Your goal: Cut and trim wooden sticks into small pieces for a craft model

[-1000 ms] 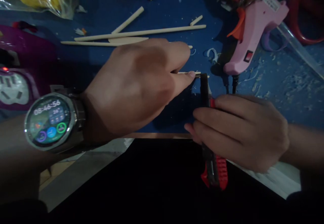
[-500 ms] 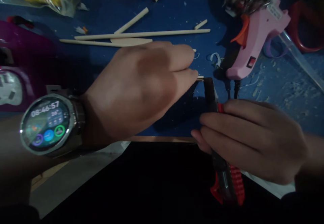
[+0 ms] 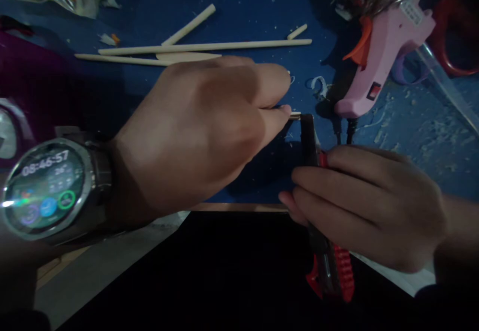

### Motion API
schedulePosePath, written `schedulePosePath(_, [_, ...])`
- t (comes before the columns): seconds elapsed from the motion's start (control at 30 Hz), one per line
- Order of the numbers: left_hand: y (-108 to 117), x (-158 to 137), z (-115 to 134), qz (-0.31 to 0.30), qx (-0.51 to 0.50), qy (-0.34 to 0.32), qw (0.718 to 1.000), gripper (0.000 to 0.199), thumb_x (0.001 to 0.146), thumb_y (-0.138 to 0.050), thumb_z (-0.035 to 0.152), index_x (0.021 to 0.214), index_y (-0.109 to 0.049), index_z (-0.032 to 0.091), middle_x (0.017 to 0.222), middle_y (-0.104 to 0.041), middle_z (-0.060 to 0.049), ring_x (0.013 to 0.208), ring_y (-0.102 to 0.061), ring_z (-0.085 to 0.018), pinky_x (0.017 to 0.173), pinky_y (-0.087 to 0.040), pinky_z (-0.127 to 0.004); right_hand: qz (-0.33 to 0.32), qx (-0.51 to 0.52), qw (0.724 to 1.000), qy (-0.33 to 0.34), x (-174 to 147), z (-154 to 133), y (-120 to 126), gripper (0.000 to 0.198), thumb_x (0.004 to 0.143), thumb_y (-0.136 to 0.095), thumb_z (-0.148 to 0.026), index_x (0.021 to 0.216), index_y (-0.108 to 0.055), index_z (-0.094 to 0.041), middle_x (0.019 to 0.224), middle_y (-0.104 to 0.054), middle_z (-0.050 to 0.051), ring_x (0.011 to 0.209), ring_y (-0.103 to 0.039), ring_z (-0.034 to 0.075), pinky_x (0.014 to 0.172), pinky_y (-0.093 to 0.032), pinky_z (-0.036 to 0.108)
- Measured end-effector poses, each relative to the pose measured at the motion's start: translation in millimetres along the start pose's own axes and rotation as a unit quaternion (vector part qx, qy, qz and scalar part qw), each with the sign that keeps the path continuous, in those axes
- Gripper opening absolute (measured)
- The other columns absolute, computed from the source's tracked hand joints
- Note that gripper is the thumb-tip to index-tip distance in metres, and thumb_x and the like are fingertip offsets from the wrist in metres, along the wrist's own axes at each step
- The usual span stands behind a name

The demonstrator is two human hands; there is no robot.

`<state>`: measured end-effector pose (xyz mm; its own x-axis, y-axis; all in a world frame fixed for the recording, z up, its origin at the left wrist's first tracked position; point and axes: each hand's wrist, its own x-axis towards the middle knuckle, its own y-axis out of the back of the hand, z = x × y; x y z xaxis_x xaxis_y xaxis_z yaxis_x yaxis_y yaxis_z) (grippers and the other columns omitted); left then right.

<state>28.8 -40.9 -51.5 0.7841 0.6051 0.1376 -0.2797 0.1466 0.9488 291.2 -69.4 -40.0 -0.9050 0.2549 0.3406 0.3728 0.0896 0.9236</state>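
1. Fingers of the left hand fold tightly inward, the thumb pressed against a pale stick; how the other fingertips meet it is hidden beneath the hand.

2. That stick lies at 2 o'clock from the centre of the view, only a short end showing past the thumb and pointing toward 3 o'clock.

3. Between 3 and 4 o'clock, the right hand has its fingers lying close side by side, wrapped around a knife.

4. Knife and stick sit nearly square to each other, the knife's dark front end aimed just shy of 12 o'clock. Whether blade and wood actually touch cannot be told.

5. Such a short end is probably left out so the thumb can brace the wood close to the blade; the full grip on the knife likely serves control.

6. On the blue table, long sticks rest at 11 o'clock and a pink glue gun at 2 o'clock, both apparently set beyond the hands to give them room. Near 9 o'clock, a watch circles the left wrist.
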Motion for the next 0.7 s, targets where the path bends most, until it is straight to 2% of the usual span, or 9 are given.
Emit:
schedulePosePath(0.1, [-3.3,0.8,-0.4,-0.019,-0.02,0.021,0.999,0.055,0.12,-0.022,0.031,0.102,-0.07,0.01,0.09,-0.05,-0.004,0.081,-0.065,-0.02,0.063,-0.05,-0.037,-0.001,-0.005,1.0,-0.007,0.1,-0.3,1.6,0.013,0.096,-0.082,-0.017,0.085,-0.078,-0.021,0.092,-0.083,0.003,0.072,-0.067,0.018,0.059,-0.061,0.035])
schedulePosePath(0.17, [-3.9,2.4,1.6,-0.035,0.0,0.076,0.996,0.055,0.121,-0.024,0.033,0.1,-0.071,0.013,0.084,-0.048,-0.003,0.079,-0.064,-0.02,0.065,-0.05,-0.038,-0.011,0.001,1.0,-0.017,-0.2,-1.7,4.4,0.011,0.096,-0.083,-0.018,0.087,-0.079,-0.021,0.094,-0.083,0.003,0.074,-0.068,0.019,0.061,-0.062,0.036])
schedulePosePath(0.23, [-3.0,3.8,3.7,-0.034,0.012,0.085,0.996,0.055,0.121,-0.026,0.035,0.097,-0.072,0.015,0.079,-0.044,-0.001,0.076,-0.061,-0.019,0.066,-0.048,-0.038,-0.021,0.002,0.999,-0.026,-0.4,-3.2,7.0,0.009,0.097,-0.082,-0.018,0.089,-0.079,-0.021,0.095,-0.084,0.003,0.075,-0.069,0.019,0.064,-0.063,0.036])
schedulePosePath(0.37, [0.3,4.7,4.5,-0.033,0.016,0.087,0.996,0.056,0.12,-0.023,0.035,0.099,-0.071,0.015,0.078,-0.041,-0.001,0.07,-0.056,-0.017,0.065,-0.045,-0.037,-0.029,-0.007,0.999,-0.023,-1.2,-4.4,8.6,0.009,0.097,-0.081,-0.018,0.09,-0.08,-0.023,0.097,-0.084,0.003,0.075,-0.069,0.019,0.064,-0.063,0.036])
schedulePosePath(0.5, [2.7,3.2,3.2,-0.056,0.014,0.088,0.994,0.057,0.12,-0.022,0.033,0.104,-0.073,0.014,0.078,-0.04,-0.001,0.072,-0.058,-0.019,0.065,-0.046,-0.038,-0.03,0.009,0.999,-0.03,-2.4,-4.6,9.2,0.005,0.094,-0.084,-0.017,0.092,-0.08,-0.02,0.097,-0.084,0.004,0.078,-0.069,0.021,0.065,-0.063,0.037])
schedulePosePath(0.6, [2.6,1.1,2.5,-0.01,0.016,0.028,0.999,0.059,0.12,-0.022,0.031,0.103,-0.076,0.012,0.08,-0.039,-0.001,0.073,-0.058,-0.017,0.065,-0.048,-0.037,-0.03,0.007,0.999,-0.034,-2.0,-4.3,10.0,0.007,0.093,-0.085,-0.016,0.091,-0.08,-0.021,0.096,-0.083,0.003,0.076,-0.069,0.02,0.065,-0.063,0.036])
schedulePosePath(0.7, [1.4,1.1,1.9,-0.009,0.022,0.021,1.0,0.059,0.119,-0.023,0.029,0.104,-0.076,0.011,0.079,-0.041,-0.001,0.073,-0.06,-0.018,0.064,-0.05,-0.038,-0.019,0.001,0.999,-0.033,0.1,-2.1,10.3,0.009,0.093,-0.085,-0.015,0.089,-0.081,-0.022,0.096,-0.083,0.003,0.075,-0.069,0.019,0.065,-0.063,0.034])
